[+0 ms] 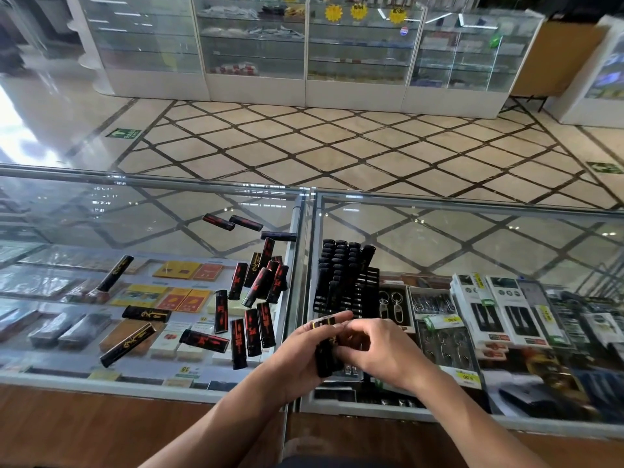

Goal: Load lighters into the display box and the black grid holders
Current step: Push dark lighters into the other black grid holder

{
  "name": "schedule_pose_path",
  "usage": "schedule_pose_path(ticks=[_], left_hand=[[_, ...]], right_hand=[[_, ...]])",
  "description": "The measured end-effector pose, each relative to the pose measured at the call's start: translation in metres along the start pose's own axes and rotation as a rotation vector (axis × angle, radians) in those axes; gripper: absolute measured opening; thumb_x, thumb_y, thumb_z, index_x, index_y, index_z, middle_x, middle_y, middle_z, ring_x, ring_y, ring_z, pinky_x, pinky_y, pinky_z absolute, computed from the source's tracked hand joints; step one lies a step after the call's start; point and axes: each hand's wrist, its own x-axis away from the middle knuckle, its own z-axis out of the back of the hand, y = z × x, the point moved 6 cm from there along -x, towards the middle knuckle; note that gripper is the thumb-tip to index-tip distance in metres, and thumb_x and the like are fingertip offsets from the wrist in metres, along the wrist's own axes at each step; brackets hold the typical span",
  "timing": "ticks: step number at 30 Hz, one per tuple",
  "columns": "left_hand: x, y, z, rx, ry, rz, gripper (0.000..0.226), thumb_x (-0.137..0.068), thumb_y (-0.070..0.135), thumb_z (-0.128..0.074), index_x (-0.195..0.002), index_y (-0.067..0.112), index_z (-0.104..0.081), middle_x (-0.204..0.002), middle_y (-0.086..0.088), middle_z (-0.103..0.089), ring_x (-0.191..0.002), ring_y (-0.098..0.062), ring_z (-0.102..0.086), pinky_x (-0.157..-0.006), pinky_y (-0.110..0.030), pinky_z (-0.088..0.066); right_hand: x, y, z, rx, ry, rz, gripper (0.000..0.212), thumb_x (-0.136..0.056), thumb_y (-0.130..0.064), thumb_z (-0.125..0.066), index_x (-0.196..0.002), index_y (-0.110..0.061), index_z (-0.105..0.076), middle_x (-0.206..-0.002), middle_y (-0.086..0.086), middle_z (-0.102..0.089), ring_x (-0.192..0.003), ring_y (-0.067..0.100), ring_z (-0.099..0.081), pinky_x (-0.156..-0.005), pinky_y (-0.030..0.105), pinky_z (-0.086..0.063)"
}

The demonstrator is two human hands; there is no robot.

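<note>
Two bare arms reach in from the bottom, and the hands meet just in front of the black grid holder (349, 295). The left hand (297, 361) is curled round a bunch of lighters (325, 358) and holds them up on end. The right hand (380, 349) is beside it, and its bent fingertips pinch the same bunch from the other side.

The black grid holder stands on the glass counter (141, 211). Its far rows are full of black lighters (337, 258) that stand up straight, packed close together. Its near rows show open slots.

To the left of the holder, across the metal strip between the two glass tops, many loose lighters (251, 319) lie flat on the glass. They are black with red marks and point all different ways. Farther left of the holder lie a few longer black lighters with gold writing (128, 344).

Under the glass, just right of the holder, are key rings (388, 309). Farther right of them are white boxes (499, 312) in rows.

Far behind the holder is a tiled floor (337, 140) with dark lines, and then a row of white glass cases (304, 62).
</note>
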Motion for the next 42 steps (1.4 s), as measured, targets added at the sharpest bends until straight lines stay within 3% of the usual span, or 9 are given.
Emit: schedule_pose_path(ticks=[3,7,13,16,20,25,33,37,42], left_hand=[[0.0,0.001,-0.001,-0.011,-0.017,-0.016,0.037,-0.089,0.013,-0.069,-0.126,0.011,-0.072,-0.122,-0.025,-0.068,-0.1,-0.029,-0.07,-0.088,-0.041,-0.055],[0.0,0.002,-0.004,0.005,-0.031,-0.026,0.034,-0.094,0.016,-0.065,-0.127,0.009,-0.071,-0.134,-0.026,-0.064,-0.117,-0.034,-0.064,-0.106,-0.051,-0.049],[0.002,0.004,-0.007,0.048,-0.023,-0.016,0.031,-0.098,0.017,-0.062,-0.122,-0.003,-0.064,-0.133,-0.027,-0.063,-0.127,-0.037,-0.061,-0.095,-0.047,-0.058],[0.003,0.005,-0.005,0.03,-0.005,-0.01,0.034,-0.101,0.022,-0.06,-0.125,-0.002,-0.058,-0.118,-0.023,-0.071,-0.1,-0.03,-0.071,-0.078,-0.039,-0.059],[0.004,0.003,-0.003,-0.027,0.017,-0.004,0.033,-0.1,0.03,-0.06,-0.113,-0.001,-0.061,-0.087,-0.009,-0.072,-0.067,-0.012,-0.056,-0.057,-0.025,-0.043],[0.006,0.004,-0.007,-0.038,0.027,-0.011,0.036,-0.097,0.025,-0.061,-0.12,-0.002,-0.056,-0.077,-0.005,-0.07,-0.059,-0.01,-0.053,-0.052,-0.023,-0.04],[0.003,0.003,-0.003,-0.011,0.034,0.003,0.03,-0.098,0.027,-0.063,-0.111,0.0,-0.062,-0.08,-0.007,-0.069,-0.061,-0.011,-0.05,-0.053,-0.024,-0.04],[0.0,0.004,0.0,0.009,-0.023,-0.03,0.031,-0.091,0.014,-0.07,-0.119,0.002,-0.071,-0.091,-0.008,-0.067,-0.061,-0.009,-0.051,-0.051,-0.023,-0.039],[-0.006,0.001,0.003,-0.051,0.011,-0.074,0.032,-0.093,0.007,-0.069,-0.125,0.008,-0.072,-0.074,-0.002,-0.061,-0.058,-0.009,-0.049,-0.051,-0.024,-0.039]], right_hand=[[-0.001,-0.002,-0.001,-0.003,-0.021,-0.005,0.04,-0.081,-0.057,-0.074,-0.114,-0.036,-0.071,-0.095,-0.016,-0.073,-0.083,0.0,-0.069,-0.074,0.027,-0.059],[-0.002,0.002,0.007,-0.077,0.006,-0.059,0.018,-0.083,-0.042,-0.074,-0.098,-0.037,-0.066,-0.091,-0.014,-0.072,-0.081,0.001,-0.068,-0.072,0.027,-0.058],[-0.007,0.006,0.036,-0.244,0.111,-0.055,0.008,-0.091,-0.026,-0.072,-0.093,-0.032,-0.067,-0.085,-0.009,-0.071,-0.075,0.006,-0.066,-0.069,0.025,-0.054],[-0.009,0.008,0.048,-0.37,0.127,-0.055,0.007,-0.093,-0.021,-0.072,-0.094,-0.028,-0.072,-0.081,-0.001,-0.07,-0.065,0.006,-0.06,-0.063,0.022,-0.048],[-0.011,0.007,0.051,-0.464,0.107,-0.04,0.009,-0.093,-0.014,-0.072,-0.096,-0.022,-0.076,-0.07,-0.005,-0.065,-0.06,0.006,-0.054,-0.06,0.019,-0.043],[-0.01,0.004,0.051,-0.573,0.145,-0.024,0.013,-0.091,-0.016,-0.078,-0.102,-0.021,-0.077,-0.084,0.008,-0.071,-0.068,0.01,-0.057,-0.064,0.022,-0.047],[-0.01,0.007,0.047,-0.683,0.151,-0.036,0.016,-0.088,-0.016,-0.079,-0.104,-0.02,-0.077,-0.079,-0.001,-0.071,-0.067,0.013,-0.06,-0.062,0.024,-0.052],[-0.009,0.006,0.043,-0.778,0.167,-0.041,0.017,-0.088,-0.005,-0.077,-0.105,-0.009,-0.075,-0.096,0.011,-0.077,-0.09,0.022,-0.073,-0.075,0.03,-0.062],[-0.008,0.009,0.033,-0.79,0.146,-0.035,0.025,-0.086,-0.018,-0.079,-0.108,-0.008,-0.075,-0.103,0.013,-0.077,-0.101,0.033,-0.073,-0.093,0.048,-0.06]])
